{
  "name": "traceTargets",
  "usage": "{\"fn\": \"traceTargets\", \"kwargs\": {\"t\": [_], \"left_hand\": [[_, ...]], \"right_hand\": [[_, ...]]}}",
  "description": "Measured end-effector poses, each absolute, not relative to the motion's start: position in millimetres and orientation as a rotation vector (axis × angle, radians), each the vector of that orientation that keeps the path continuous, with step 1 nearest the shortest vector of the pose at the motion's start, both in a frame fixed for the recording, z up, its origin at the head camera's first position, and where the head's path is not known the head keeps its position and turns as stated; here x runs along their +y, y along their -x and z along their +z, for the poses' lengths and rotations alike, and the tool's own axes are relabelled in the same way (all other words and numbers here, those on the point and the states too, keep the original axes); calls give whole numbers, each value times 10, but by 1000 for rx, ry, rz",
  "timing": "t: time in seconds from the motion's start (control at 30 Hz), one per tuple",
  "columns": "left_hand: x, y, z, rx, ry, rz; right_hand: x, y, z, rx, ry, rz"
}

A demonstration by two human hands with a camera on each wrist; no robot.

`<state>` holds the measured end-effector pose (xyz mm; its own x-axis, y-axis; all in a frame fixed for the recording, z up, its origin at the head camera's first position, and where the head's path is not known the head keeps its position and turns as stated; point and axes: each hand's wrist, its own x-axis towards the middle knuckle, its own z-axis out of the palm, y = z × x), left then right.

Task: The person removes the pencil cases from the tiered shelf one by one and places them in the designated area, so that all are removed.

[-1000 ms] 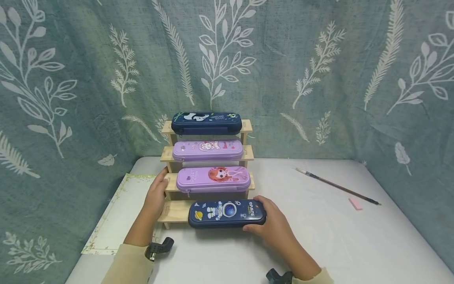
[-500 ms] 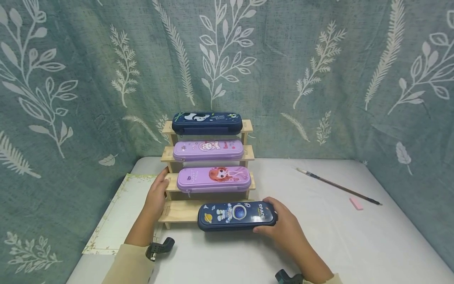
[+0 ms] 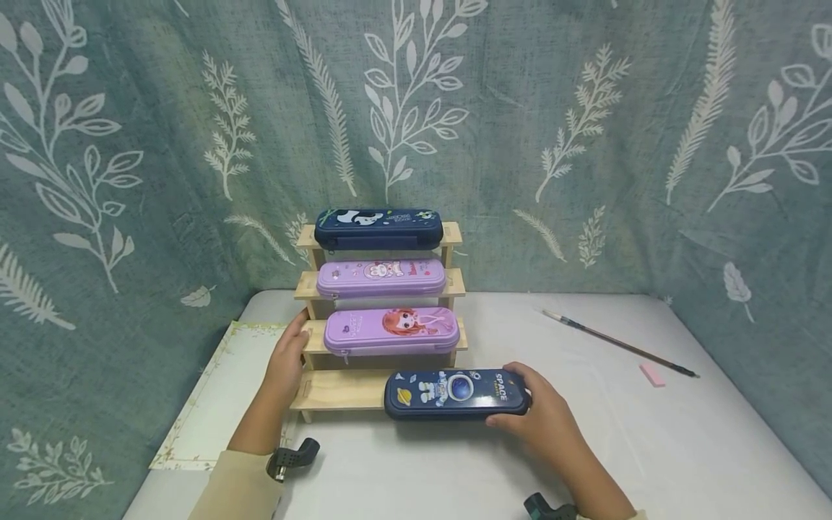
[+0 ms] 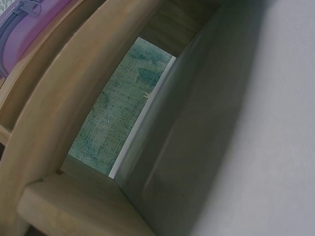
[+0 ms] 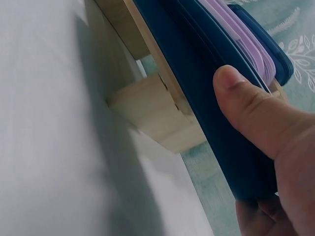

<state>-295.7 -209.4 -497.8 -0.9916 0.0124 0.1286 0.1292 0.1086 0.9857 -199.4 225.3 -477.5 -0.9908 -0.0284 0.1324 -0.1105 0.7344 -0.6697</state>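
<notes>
In the head view my right hand (image 3: 542,408) grips the right end of a dark blue pencil case (image 3: 455,393) printed with an astronaut and "SPACE". The thumb lies along its near side in the right wrist view. The case's left part overlaps the bottom step of a tiered wooden stand (image 3: 341,390), its right end sticking out past the stand. My left hand (image 3: 286,361) holds the stand's left side at the second step from the bottom, some fingers hidden behind it. Above sit a purple pencil case with a girl (image 3: 390,332), one with a bunny (image 3: 383,279), and a navy panda case (image 3: 380,230).
A brush (image 3: 617,343) and a pink eraser (image 3: 652,375) lie on the white table (image 3: 585,462) at the right. A sheet of paper with a leafy border (image 3: 214,404) lies left of the stand. A green patterned curtain (image 3: 494,144) hangs behind and at both sides.
My right hand has moved the space pencil case to the right along the bottom step, baring more of that step's left part. The left hand stays at the stand.
</notes>
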Motion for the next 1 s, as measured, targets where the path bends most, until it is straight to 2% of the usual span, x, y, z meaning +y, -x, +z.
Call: {"fn": "traceTargets", "kwargs": {"t": [1.0], "left_hand": [[-2100,2946,-4995,-2311,144,-2009]], "right_hand": [[3024,1887,-4789,-2839,-27,1022]]}}
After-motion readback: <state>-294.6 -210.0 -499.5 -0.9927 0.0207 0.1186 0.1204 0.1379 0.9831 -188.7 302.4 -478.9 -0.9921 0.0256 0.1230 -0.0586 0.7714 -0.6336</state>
